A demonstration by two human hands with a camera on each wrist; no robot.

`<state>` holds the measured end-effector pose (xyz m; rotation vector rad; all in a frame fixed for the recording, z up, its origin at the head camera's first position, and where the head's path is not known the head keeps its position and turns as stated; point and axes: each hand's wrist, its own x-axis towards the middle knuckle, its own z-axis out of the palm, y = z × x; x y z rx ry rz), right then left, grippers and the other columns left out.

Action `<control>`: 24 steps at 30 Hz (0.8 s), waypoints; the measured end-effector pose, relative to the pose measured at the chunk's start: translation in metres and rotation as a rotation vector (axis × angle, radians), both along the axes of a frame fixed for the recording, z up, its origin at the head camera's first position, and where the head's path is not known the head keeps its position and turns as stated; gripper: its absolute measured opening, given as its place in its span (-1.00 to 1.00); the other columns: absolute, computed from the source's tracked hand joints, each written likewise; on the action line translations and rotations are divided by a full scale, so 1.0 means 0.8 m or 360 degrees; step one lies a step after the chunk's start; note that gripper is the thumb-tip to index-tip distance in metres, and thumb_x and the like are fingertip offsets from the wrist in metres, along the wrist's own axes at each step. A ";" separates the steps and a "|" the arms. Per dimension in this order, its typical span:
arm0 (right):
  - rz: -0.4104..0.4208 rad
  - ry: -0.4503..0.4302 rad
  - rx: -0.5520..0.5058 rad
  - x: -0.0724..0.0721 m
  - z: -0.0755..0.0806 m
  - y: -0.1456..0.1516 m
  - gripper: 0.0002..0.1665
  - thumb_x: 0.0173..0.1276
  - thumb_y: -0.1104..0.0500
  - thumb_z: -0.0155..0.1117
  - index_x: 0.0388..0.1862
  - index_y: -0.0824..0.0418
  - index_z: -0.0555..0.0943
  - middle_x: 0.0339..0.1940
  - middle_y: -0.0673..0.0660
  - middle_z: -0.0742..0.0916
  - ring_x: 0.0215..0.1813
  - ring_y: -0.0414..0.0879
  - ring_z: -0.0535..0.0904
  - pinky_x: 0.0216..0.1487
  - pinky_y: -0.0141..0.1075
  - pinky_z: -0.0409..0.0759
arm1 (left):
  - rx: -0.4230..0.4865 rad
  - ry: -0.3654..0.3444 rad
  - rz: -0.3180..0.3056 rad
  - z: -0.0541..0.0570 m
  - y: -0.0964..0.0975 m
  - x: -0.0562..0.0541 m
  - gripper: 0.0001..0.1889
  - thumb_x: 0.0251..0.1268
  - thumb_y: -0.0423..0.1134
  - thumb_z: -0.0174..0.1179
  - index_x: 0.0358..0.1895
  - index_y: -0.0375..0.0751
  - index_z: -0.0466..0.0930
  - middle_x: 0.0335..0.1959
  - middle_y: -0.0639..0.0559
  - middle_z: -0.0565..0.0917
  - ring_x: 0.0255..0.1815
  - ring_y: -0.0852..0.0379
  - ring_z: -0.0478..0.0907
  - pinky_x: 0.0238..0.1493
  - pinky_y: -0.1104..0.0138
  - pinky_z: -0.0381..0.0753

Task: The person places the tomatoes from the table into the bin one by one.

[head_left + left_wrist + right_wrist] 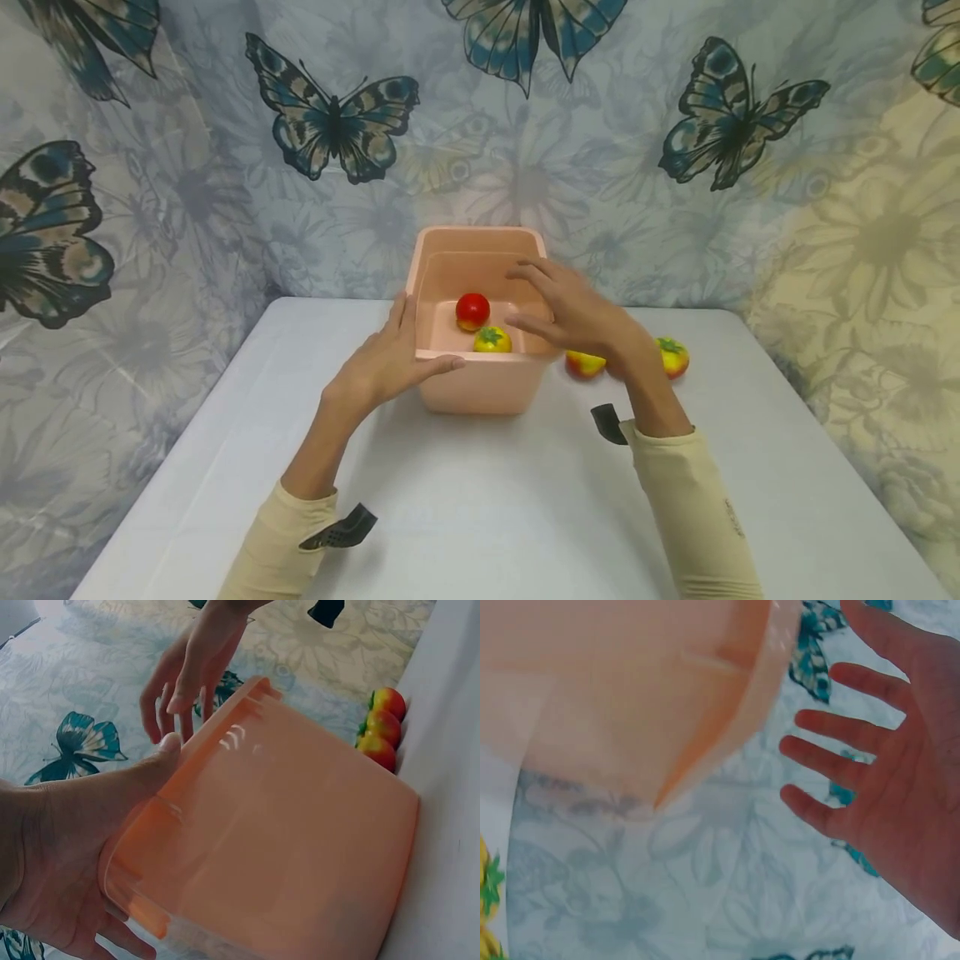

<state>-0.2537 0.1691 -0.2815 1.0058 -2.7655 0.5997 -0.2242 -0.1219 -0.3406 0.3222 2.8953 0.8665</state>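
Observation:
A peach-coloured plastic bin stands on the table. Inside it lie a round red fruit with a yellowish underside and a yellow fruit with a green leafy top. My left hand rests against the bin's near left corner, thumb along the front rim and straight fingers at the left side. Over the right rim hovers my right hand, its fingers spread and slightly bent, holding nothing. In the left wrist view, red-and-yellow fruits stand in a row of three beside the bin.
On the white table, right of the bin, a red-yellow fruit and another fruit show partly behind the right hand and forearm. Butterfly-patterned cloth rises behind the table and along its sides.

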 end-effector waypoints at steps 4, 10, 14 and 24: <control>-0.0098 0.0014 -0.0046 0.008 0.001 0.024 -0.22 0.45 -0.13 0.38 0.52 0.15 0.40 0.61 0.24 0.43 0.59 0.28 0.35 0.56 0.33 0.33 | 0.0009 -0.0005 -0.0009 -0.002 0.002 0.000 0.44 0.04 0.67 0.19 0.71 0.04 -0.55 0.79 -0.06 -0.33 0.51 -0.41 0.41 0.32 -0.23 0.61; -0.0161 0.0056 -0.0077 0.005 0.005 0.060 -0.22 0.46 -0.04 0.41 0.54 0.16 0.37 0.60 0.25 0.44 0.59 0.27 0.34 0.53 0.36 0.35 | 0.0014 0.0012 -0.0025 -0.003 0.002 0.002 0.45 0.05 0.65 0.21 0.72 0.00 -0.53 0.79 -0.08 -0.30 0.49 -0.38 0.45 0.29 -0.21 0.64; -0.0184 0.0141 -0.0095 -0.010 0.008 0.081 -0.26 0.44 0.03 0.43 0.50 0.21 0.40 0.53 0.28 0.51 0.54 0.27 0.38 0.54 0.32 0.36 | 0.0036 0.0038 -0.0019 -0.001 0.001 0.001 0.45 0.05 0.64 0.23 0.72 0.02 -0.53 0.79 -0.09 -0.27 0.45 -0.38 0.49 0.24 -0.21 0.67; -0.0389 0.0166 -0.0121 -0.036 -0.007 0.133 -0.26 0.48 0.09 0.37 0.51 0.31 0.36 0.50 0.36 0.51 0.54 0.33 0.37 0.56 0.34 0.31 | 0.0071 0.0020 -0.0014 0.002 -0.002 0.001 0.47 0.01 0.67 0.22 0.71 0.02 -0.55 0.79 -0.05 -0.27 0.50 -0.32 0.46 0.31 -0.21 0.62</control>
